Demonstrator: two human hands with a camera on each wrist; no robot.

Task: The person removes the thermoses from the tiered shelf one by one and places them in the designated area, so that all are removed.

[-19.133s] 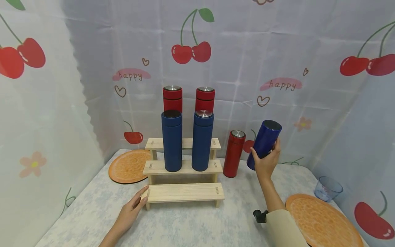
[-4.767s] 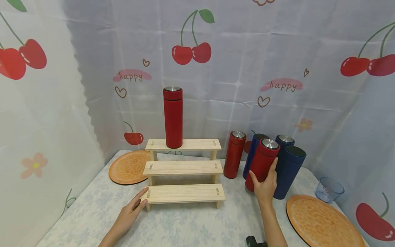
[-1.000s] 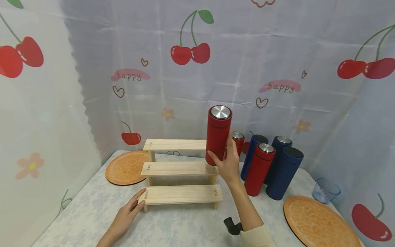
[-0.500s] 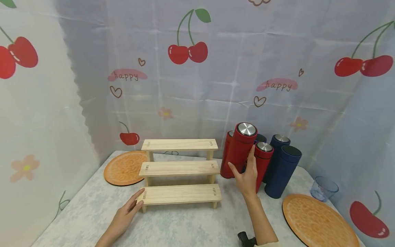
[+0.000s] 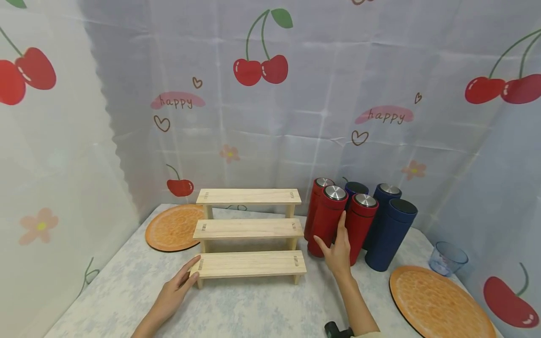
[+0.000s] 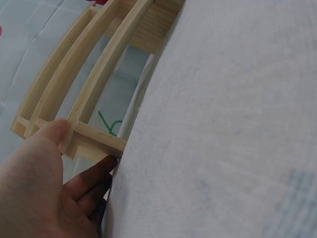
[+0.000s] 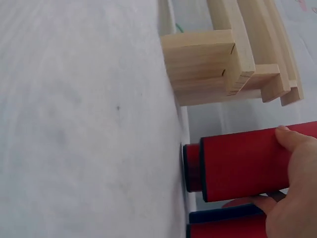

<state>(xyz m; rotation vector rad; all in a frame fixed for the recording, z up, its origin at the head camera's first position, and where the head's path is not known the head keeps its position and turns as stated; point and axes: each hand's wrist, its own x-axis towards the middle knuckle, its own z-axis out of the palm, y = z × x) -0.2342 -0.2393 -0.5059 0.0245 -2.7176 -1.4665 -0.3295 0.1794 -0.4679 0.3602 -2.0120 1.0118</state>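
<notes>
My right hand [image 5: 338, 251] grips a red thermos flask [image 5: 324, 218] with a steel lid, thumb on its left side and fingers on its right. Its base is at or just above the table; I cannot tell which. In the right wrist view the flask [image 7: 242, 166] lies across the picture beside the stand. Another red flask [image 5: 314, 199] is partly hidden behind it, and a third red flask [image 5: 362, 225] is just right of the hand. My left hand [image 5: 171, 293] holds the left end of the three-tier wooden stand [image 5: 251, 264], its thumb and fingers around the lowest step's end [image 6: 72, 141].
Blue flasks [image 5: 390, 239] stand behind and right of the red ones. A round orange mat [image 5: 439, 300] lies at the right, with a clear blue glass [image 5: 448, 258] behind it. Another orange mat [image 5: 173, 230] lies left of the stand. A cherry-print curtain [image 5: 270, 117] hangs behind.
The last red flask left the stand's top step. My right hand carried it rightward and down among the other flasks. The blue flasks went over there earlier. My left hand stays on the stand.
</notes>
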